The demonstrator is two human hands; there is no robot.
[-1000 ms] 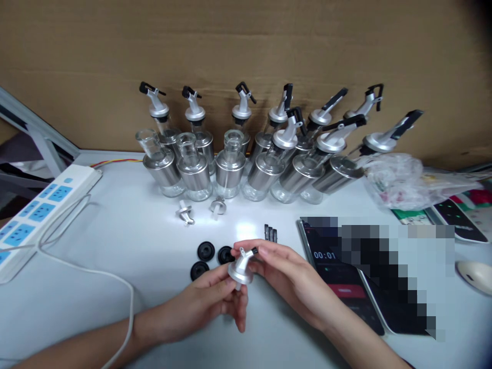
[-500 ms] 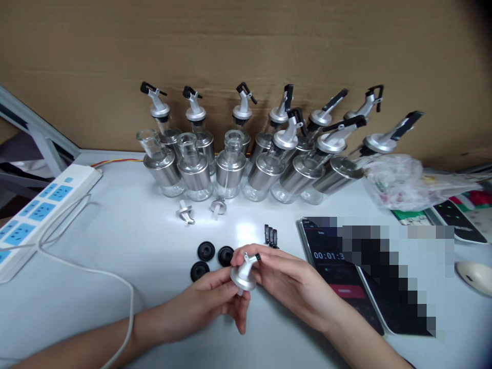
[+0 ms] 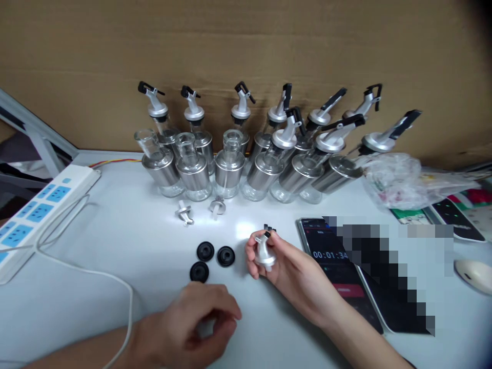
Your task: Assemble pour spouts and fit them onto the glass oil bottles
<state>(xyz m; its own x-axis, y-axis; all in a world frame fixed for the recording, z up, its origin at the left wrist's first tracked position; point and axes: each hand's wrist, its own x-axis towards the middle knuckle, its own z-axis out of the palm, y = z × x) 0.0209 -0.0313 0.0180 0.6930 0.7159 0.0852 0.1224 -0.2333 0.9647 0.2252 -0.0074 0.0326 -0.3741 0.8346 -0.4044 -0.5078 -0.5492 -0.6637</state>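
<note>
A silver pourer spout with a black tip is gripped in my right hand, whose fingers are closed around its base. My left hand is by the near edge, curled loosely with thumb and fingers a little apart and nothing visible between them. Just beyond it lie three round black stoppers. Small black levers are partly hidden behind my right hand. Two more silver pourer spouts rest on the table in front of the bottles.
Glass-and-steel bottles stand in two rows at the back; three front-left ones have bare necks, the others have pourers. A phone showing a timer is at right, with a plastic bag behind. A power strip and white cable are at left.
My left hand has let go of the pourer spout and drawn back toward me, to the left. My right hand has carried the spout slightly right and away from me.
</note>
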